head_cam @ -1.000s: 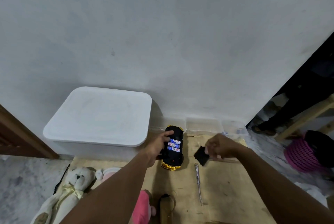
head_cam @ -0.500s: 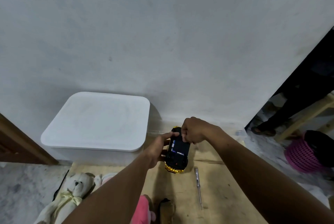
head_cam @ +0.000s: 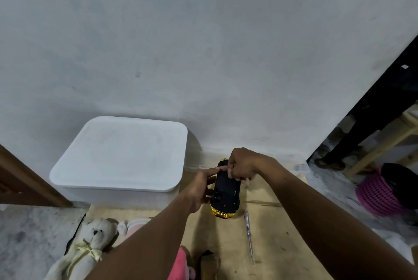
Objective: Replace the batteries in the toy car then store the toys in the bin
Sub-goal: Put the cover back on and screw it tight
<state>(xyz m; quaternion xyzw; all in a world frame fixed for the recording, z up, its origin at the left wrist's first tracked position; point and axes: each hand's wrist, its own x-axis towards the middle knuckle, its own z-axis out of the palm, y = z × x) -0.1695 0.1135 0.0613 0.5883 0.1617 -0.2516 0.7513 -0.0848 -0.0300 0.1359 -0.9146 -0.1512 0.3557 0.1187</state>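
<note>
The toy car (head_cam: 225, 193) lies upside down on the wooden board, black underside up, gold body showing at its near end. The batteries are out of sight under the black cover. My left hand (head_cam: 201, 186) grips the car's left side, thumb lying across its far part. My right hand (head_cam: 241, 164) has its fingers curled and bears down on the far end of the underside, where the cover sits. A white bin (head_cam: 119, 157) with its lid on stands to the left against the wall. A cream teddy bear (head_cam: 90, 243) and a pink plush toy (head_cam: 179, 266) lie near me.
A thin screwdriver (head_cam: 248, 234) lies on the wooden board (head_cam: 276, 245) right of the car. A small dark object (head_cam: 207, 261) sits at the near edge. Clear low containers line the wall. A pink basket (head_cam: 380, 193) and wooden furniture legs stand at the right.
My right hand carried the black cover from the board onto the car's underside. The blue batteries that showed before are now covered. My left hand kept its hold on the car.
</note>
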